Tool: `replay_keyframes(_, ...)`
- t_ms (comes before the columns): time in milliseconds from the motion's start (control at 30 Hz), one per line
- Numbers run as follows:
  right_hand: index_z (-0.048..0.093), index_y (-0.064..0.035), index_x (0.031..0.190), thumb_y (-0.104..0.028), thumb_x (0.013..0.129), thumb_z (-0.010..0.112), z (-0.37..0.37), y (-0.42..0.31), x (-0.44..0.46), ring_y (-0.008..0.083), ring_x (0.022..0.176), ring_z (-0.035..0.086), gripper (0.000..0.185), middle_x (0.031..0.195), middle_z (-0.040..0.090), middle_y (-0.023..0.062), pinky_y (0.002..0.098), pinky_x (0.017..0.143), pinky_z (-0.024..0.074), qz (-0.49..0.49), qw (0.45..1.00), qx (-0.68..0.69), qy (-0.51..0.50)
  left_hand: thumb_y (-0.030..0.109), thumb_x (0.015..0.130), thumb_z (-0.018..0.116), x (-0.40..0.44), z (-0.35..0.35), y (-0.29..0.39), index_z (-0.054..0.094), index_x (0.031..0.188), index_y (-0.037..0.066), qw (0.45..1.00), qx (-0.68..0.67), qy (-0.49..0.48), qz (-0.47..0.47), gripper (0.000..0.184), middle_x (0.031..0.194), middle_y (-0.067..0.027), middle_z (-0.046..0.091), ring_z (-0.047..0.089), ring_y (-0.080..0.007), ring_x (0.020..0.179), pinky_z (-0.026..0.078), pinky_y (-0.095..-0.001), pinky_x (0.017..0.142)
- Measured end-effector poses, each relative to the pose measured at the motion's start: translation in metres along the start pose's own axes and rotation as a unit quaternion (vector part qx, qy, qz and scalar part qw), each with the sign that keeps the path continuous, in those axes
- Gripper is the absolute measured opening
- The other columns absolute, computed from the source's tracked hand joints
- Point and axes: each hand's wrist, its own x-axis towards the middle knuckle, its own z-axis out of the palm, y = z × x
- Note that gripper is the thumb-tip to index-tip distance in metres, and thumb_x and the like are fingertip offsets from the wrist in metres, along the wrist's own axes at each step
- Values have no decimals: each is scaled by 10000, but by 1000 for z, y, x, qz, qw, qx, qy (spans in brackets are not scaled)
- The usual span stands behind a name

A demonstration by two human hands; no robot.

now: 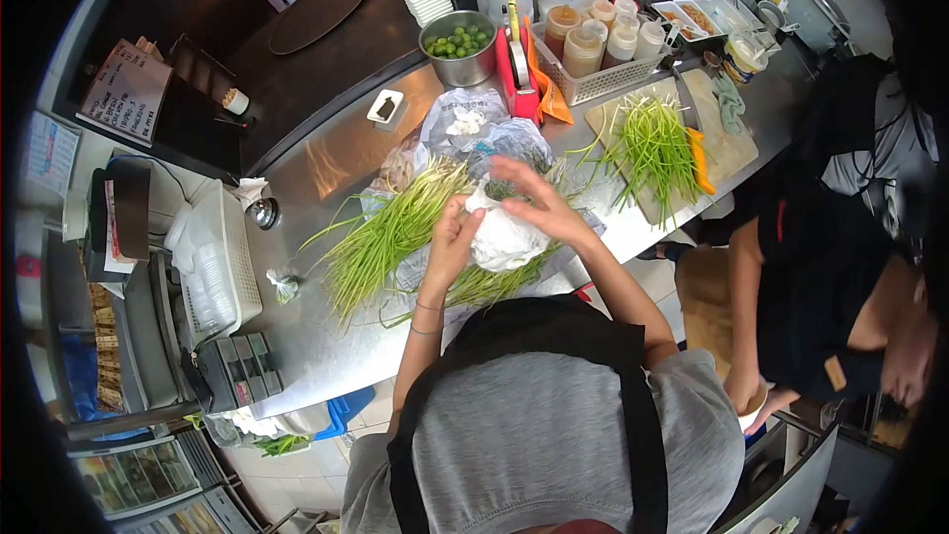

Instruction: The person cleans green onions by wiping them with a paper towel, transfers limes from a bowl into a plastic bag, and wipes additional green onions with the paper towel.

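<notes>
Above the steel counter, a white crumpled bundle (506,240) that looks like paper or thin plastic is between my two hands. My left hand (457,237) pinches its left edge with thumb and fingers. My right hand (539,203) is at its upper right, fingers spread and slightly blurred. Long green stalks (381,242) lie under and to the left of my hands, on crumpled plastic bags (460,119). More stalks show below the bundle.
Another bunch of green stalks (652,153) lies on a cutting board (603,119), beside an orange-handled knife (700,163). Behind are a pot of limes (465,64) and a bottle basket (608,84). A co-worker (820,267) stands at right; a white basket (237,257) is left.
</notes>
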Motion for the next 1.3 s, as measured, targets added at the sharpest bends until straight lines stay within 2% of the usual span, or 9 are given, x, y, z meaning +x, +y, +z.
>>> replay_keyframes(100, 606, -49, 1068, -194, 870, 609, -10, 17, 7, 71, 808, 560, 246, 951, 623, 21, 226, 697, 442, 230, 957, 36, -176, 59, 916, 513, 4, 2, -3, 459, 1077, 46, 1000, -25, 12, 4, 170, 859, -47, 623, 558, -48, 724, 451, -200, 620)
replay_keyframes(133, 620, -44, 980, -195, 881, 602, -1, 20, 4, 14, 668, 514, 182, 766, 599, -42, 179, 589, 415, 174, 975, 87, -110, 43, 902, 527, 4, 1, -3, 458, 1091, 48, 1000, -10, 15, 15, 202, 869, -46, 617, 557, -49, 717, 447, -197, 609)
replay_keyframes(267, 577, -31, 894, -153, 875, 604, -10, 14, 7, 33, 705, 529, 126, 730, 567, -40, 205, 616, 432, 159, 982, 75, 70, -14, 843, 584, -24, -7, -6, 448, 1150, 57, 998, 63, 1, -29, 343, 903, -44, 597, 551, -54, 692, 429, -187, 565)
replay_keyframes(433, 578, -22, 934, -95, 849, 599, -19, -26, -7, 123, 683, 577, 115, 736, 584, 9, 274, 611, 446, -61, 974, -204, 83, -37, 811, 617, -57, -29, -41, 446, 1180, 50, 993, 40, 41, -106, 416, 856, -18, 581, 519, -60, 661, 421, -191, 541)
replay_keyframes(533, 597, -76, 942, -66, 756, 622, -6, -56, -21, 192, 679, 587, 188, 745, 576, 30, 308, 581, 438, -312, 847, -429, 39, 8, 815, 629, -73, -37, -61, 482, 1156, 51, 993, 90, 54, -48, 374, 843, -12, 582, 525, -69, 678, 417, -193, 546)
replay_keyframes(633, 594, -81, 917, -84, 731, 610, -5, -25, -17, 175, 630, 571, 186, 712, 542, 25, 309, 564, 424, -284, 810, -503, -103, 53, 803, 650, -72, -36, -46, 516, 1135, 59, 957, 268, 97, -51, 359, 847, -12, 593, 536, -79, 693, 413, -198, 548)
replay_keyframes(900, 581, -63, 920, -85, 774, 612, 12, -30, -8, 224, 654, 581, 151, 781, 589, 64, 328, 581, 433, -291, 859, -416, -61, 127, 764, 696, -46, 15, 7, 473, 1166, 56, 930, 312, 134, 139, 466, 977, -77, 576, 561, -206, 903, 448, -321, 723)
replay_keyframes(1200, 539, -4, 963, -55, 886, 535, -22, -27, -22, 250, 760, 647, 92, 839, 625, 159, 302, 656, 470, -22, 937, -269, 220, 79, 757, 675, -33, -47, -20, 614, 999, 31, 930, 358, 70, 30, 253, 877, -97, 621, 611, -184, 766, 469, -292, 590)
replay_keyframes(1300, 526, -10, 995, -60, 890, 534, -22, -27, -30, 176, 757, 640, 117, 850, 640, 161, 278, 649, 463, -20, 948, -272, 166, 82, 753, 670, -21, -79, -6, 663, 934, 51, 889, 426, 158, 64, 184, 841, -75, 625, 596, -192, 756, 472, -311, 624)
